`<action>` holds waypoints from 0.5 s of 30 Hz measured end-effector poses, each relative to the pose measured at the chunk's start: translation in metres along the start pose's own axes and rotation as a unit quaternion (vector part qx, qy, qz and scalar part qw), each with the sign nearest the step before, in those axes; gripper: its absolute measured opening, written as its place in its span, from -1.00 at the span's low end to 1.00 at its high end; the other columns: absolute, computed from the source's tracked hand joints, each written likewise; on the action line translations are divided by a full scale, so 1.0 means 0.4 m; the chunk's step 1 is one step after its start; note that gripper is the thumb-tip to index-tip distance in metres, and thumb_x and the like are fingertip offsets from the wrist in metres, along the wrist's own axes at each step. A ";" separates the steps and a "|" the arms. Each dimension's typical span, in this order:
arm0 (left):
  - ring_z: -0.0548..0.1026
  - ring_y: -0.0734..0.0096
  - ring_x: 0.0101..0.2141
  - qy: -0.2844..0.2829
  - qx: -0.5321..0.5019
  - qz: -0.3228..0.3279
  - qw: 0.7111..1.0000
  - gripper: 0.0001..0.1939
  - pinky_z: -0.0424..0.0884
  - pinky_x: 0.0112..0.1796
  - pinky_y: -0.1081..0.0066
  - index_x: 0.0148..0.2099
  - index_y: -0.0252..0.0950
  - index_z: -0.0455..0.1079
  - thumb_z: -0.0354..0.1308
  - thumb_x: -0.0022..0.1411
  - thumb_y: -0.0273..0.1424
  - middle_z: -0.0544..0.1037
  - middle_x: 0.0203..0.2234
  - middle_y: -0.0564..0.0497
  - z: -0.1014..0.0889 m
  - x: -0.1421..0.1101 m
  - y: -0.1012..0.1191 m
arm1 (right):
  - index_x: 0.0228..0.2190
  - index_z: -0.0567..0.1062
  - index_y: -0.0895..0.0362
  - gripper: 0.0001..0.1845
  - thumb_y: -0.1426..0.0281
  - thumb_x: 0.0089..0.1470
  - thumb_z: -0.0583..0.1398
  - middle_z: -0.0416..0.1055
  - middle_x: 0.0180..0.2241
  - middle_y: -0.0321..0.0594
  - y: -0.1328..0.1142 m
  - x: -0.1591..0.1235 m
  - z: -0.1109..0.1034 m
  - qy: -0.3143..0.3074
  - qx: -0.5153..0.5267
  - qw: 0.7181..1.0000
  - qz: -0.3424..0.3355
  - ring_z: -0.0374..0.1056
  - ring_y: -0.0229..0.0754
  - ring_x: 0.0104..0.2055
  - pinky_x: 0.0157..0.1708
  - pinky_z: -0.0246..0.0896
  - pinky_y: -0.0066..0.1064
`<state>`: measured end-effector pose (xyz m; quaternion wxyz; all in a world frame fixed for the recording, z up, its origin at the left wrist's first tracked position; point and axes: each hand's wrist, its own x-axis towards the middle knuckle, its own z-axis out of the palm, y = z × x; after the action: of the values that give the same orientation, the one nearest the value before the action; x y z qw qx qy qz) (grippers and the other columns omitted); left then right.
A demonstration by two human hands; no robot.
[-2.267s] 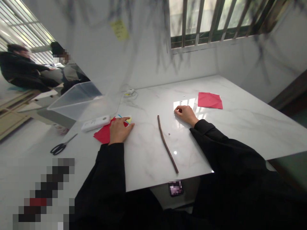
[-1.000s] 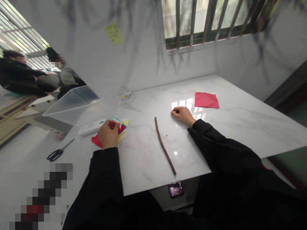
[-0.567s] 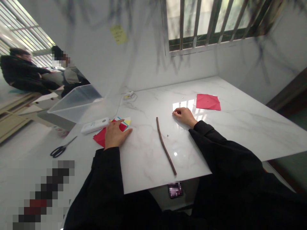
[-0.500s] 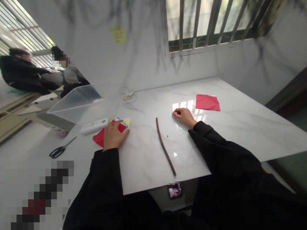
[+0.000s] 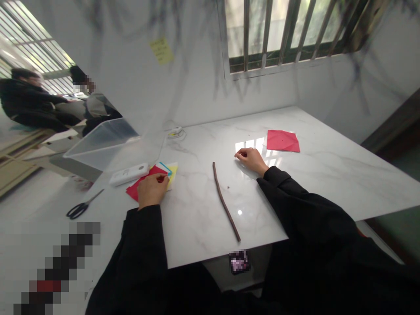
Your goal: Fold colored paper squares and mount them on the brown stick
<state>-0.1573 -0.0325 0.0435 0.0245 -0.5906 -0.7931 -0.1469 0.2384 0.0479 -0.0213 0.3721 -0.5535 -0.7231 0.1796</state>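
My left hand (image 5: 152, 190) is over a small stack of coloured paper at the left. Its thumb and fingertips pinch the right side of the red paper (image 5: 134, 191), partly hidden by the hand. Yellow paper (image 5: 173, 169) and a blue-edged sheet (image 5: 165, 167) show beyond the fingers. My right hand (image 5: 251, 159) rests on the tabletop with thumb and forefinger closed; whatever is between them is too small to make out. A thin brown stick (image 5: 223, 201) lies between the hands. Beyond the right hand lies a folded red paper (image 5: 282, 141).
Black scissors (image 5: 78, 211) and a white device (image 5: 129, 174) lie at the left, near a clear plastic bin (image 5: 105, 142). Tiny bits (image 5: 229, 187) dot the marble-patterned table (image 5: 328, 175). A cable (image 5: 176, 133) sits by the wall. Two people (image 5: 31, 96) sit far left.
My left hand has gone from lying spread on the papers to a pinch at the red paper's right side, and more yellow shows. My right hand has kept its place.
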 end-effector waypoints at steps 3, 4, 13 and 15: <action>0.61 -0.14 -0.04 0.011 0.007 -0.010 1.000 -0.62 0.47 -0.07 0.11 -0.09 -0.22 0.65 0.10 0.30 -0.14 0.70 -0.17 -0.24 0.002 -0.001 0.003 | -0.30 0.72 0.13 -0.73 0.27 0.23 0.23 0.57 -0.45 -0.22 -0.001 0.000 0.000 -0.002 -0.004 1.000 0.006 0.34 -0.22 -0.42 -0.36 0.05 -0.38; 0.61 -0.14 -0.04 0.016 0.008 -0.013 1.000 -0.61 0.47 -0.08 0.11 -0.09 -0.21 0.65 0.09 0.31 -0.13 0.70 -0.17 -0.24 0.001 -0.002 0.005 | -0.31 0.72 0.13 -0.73 0.27 0.23 0.23 0.57 -0.45 -0.22 -0.002 0.000 -0.001 -0.002 -0.005 1.000 0.007 0.34 -0.22 -0.42 -0.35 0.06 -0.38; 0.61 -0.16 -0.10 0.033 0.021 -0.041 0.998 -0.70 0.45 -0.15 0.10 -0.18 -0.22 0.61 0.19 0.25 -0.13 0.68 -0.22 -0.25 -0.022 -0.016 0.028 | -0.31 0.71 0.13 -0.72 0.26 0.23 0.22 0.56 -0.46 -0.22 -0.003 0.001 -0.001 0.004 0.004 1.000 0.007 0.33 -0.22 -0.43 -0.36 0.05 -0.39; 0.61 -0.15 -0.11 0.039 0.017 -0.044 0.998 -0.73 0.45 -0.16 0.11 -0.22 -0.22 0.58 0.21 0.25 -0.14 0.67 -0.23 -0.23 -0.026 -0.020 0.032 | -0.31 0.72 0.13 -0.72 0.26 0.23 0.22 0.57 -0.45 -0.22 -0.001 0.002 0.000 0.002 -0.002 1.000 0.006 0.34 -0.22 -0.42 -0.36 0.04 -0.38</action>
<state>-0.1441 -0.0393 0.0543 0.0586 -0.5489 -0.8189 -0.1572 0.2380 0.0485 -0.0207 0.3715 -0.5588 -0.7194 0.1794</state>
